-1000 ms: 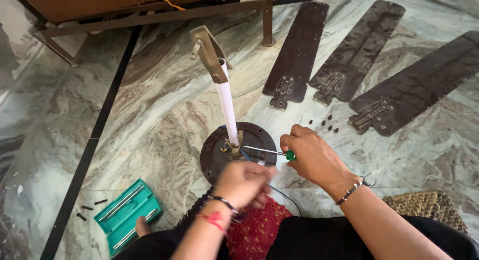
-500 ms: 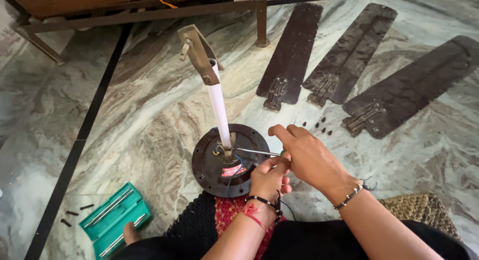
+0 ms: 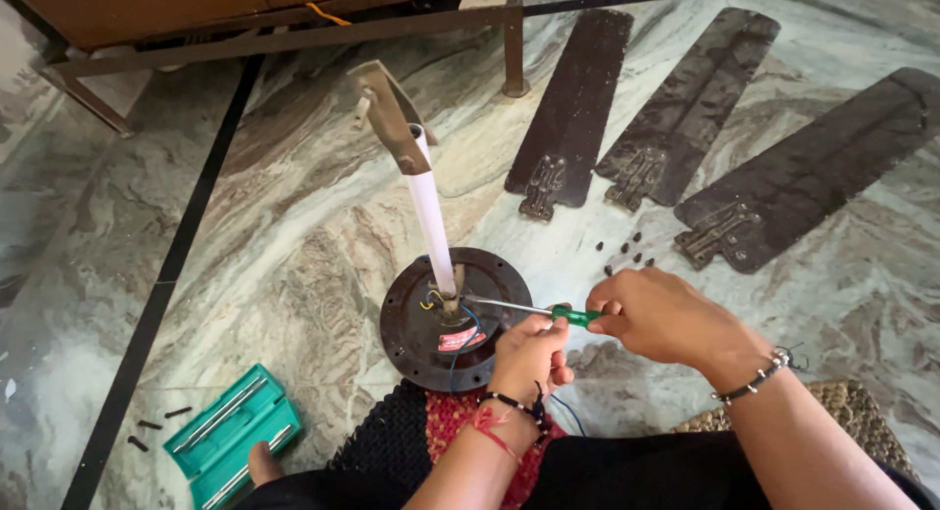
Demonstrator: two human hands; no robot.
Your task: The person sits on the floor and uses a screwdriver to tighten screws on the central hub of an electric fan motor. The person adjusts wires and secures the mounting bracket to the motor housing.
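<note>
While pinched in both hands, right (image 3: pixel 666 319) on handle, left (image 3: pixel 529 353) below: screwdriver (image 3: pixel 519 309) at motor (image 3: pixel 455 319) hub. Could slip, nicking wires (image 3: pixel 468 326) or scattering screws (image 3: pixel 627 251).

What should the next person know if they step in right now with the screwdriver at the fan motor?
Right hand grips the green-handled screwdriver, its tip at the base of the white rod on the motor housing.
Left hand touches the shaft near the handle and rests by the housing rim.
Done, judging by the layout: three dark blades lie detached on the marble floor, small screws loose beside them.
Green tool case lies open at lower left.
Left: the rod is still on the housing with wires showing at its base; whether that fastener is loose cannot be told.
</note>
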